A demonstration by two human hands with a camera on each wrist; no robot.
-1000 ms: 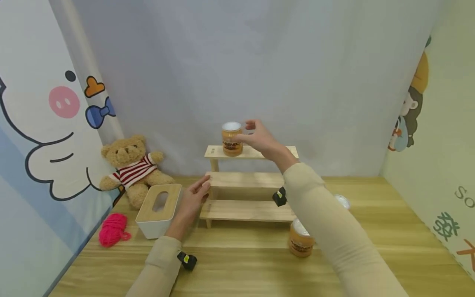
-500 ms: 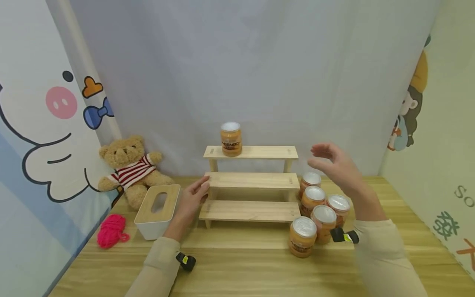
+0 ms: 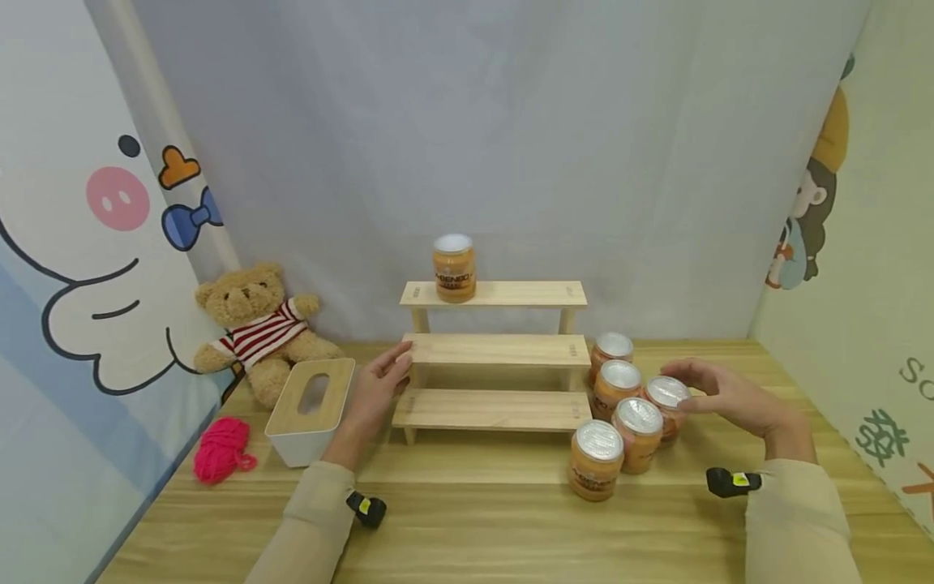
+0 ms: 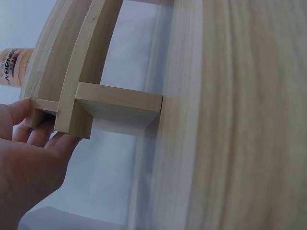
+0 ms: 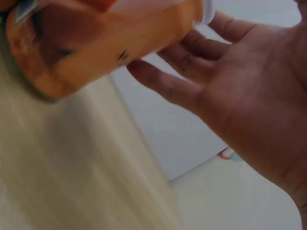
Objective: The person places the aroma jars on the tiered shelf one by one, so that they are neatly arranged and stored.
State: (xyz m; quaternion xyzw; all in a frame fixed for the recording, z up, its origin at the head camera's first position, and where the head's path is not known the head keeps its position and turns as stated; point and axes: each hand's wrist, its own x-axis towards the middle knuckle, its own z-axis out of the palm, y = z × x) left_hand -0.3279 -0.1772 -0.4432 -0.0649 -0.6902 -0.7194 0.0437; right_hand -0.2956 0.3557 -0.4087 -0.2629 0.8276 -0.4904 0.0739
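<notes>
My left hand [image 3: 375, 393] holds the left end of a three-tier wooden display stand [image 3: 496, 349]. In the left wrist view its thumb lies over one board and its fingers [image 4: 61, 142] reach beneath. On the top tier stands an orange jar [image 3: 455, 272] with a silver lid. My right hand [image 3: 737, 397] is at the rightmost jar [image 3: 667, 392] of a group on the table, thumb and fingers spread about its lid. Seen from the right wrist, nearly straight fingers [image 5: 165, 86] meet the side of this orange jar [image 5: 129, 43].
Several more jars [image 3: 638, 434] stand close together by the stand's right end. Left of it are a tissue box [image 3: 302, 438] with a wooden lid, a pink yarn ball [image 3: 221, 451] and a teddy bear [image 3: 266, 337]. A grey curtain [image 3: 657, 203] hangs behind the table.
My right hand has left the jar on the top tier and come right and down to the rightmost jar in the group. My left hand keeps its hold on the stand.
</notes>
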